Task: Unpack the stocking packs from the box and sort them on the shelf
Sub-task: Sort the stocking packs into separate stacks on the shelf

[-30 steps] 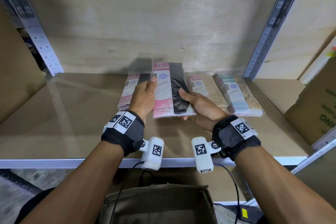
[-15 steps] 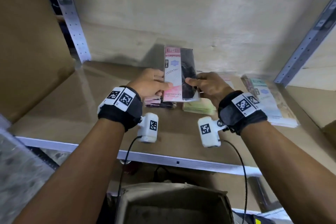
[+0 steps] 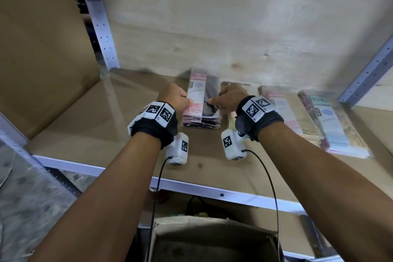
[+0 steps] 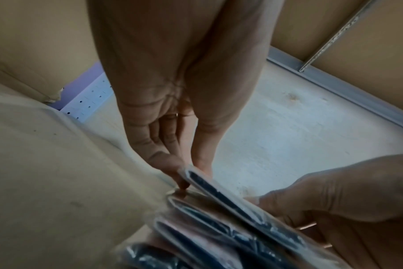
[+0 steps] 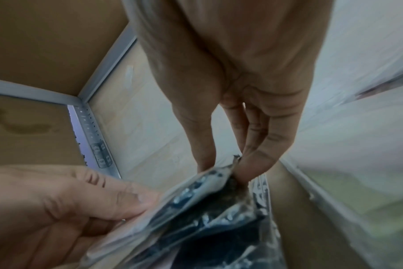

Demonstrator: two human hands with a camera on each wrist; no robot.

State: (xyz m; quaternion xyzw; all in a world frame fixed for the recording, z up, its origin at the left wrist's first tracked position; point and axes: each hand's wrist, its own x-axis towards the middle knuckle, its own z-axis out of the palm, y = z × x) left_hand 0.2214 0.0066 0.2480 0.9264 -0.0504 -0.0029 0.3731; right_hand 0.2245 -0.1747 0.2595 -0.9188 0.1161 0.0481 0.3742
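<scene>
While the top black stocking pack (image 3: 204, 93) is pinched from both sides, it is held just above or on the stack of black packs (image 3: 201, 120); contact with the stack cannot be told. Its left edge is gripped between thumb and fingertips of the left hand (image 3: 175, 98), fingers pressed together, as seen in the left wrist view (image 4: 172, 163). Its right edge is gripped the same way by the right hand (image 3: 230, 97), thumb on top and fingers underneath (image 5: 255, 160).

Stack taken as landmark:
- It is placed on the shelf board (image 3: 89, 130), near the back wall.
- Just right of it, a greenish pack (image 3: 231, 116) is seen, mostly hidden by the right wrist.
- Further right, a pink-label pack (image 3: 280, 108) is laid flat.
- Beyond that, a teal-label pack pile (image 3: 331, 125) is laid near the right upright (image 3: 365, 72).
- Well left of it, a large carton (image 3: 40, 53) is stood on the shelf.
- Below and in front of it, under the shelf edge, the open box (image 3: 214, 238) is seen; contents cannot be told.
</scene>
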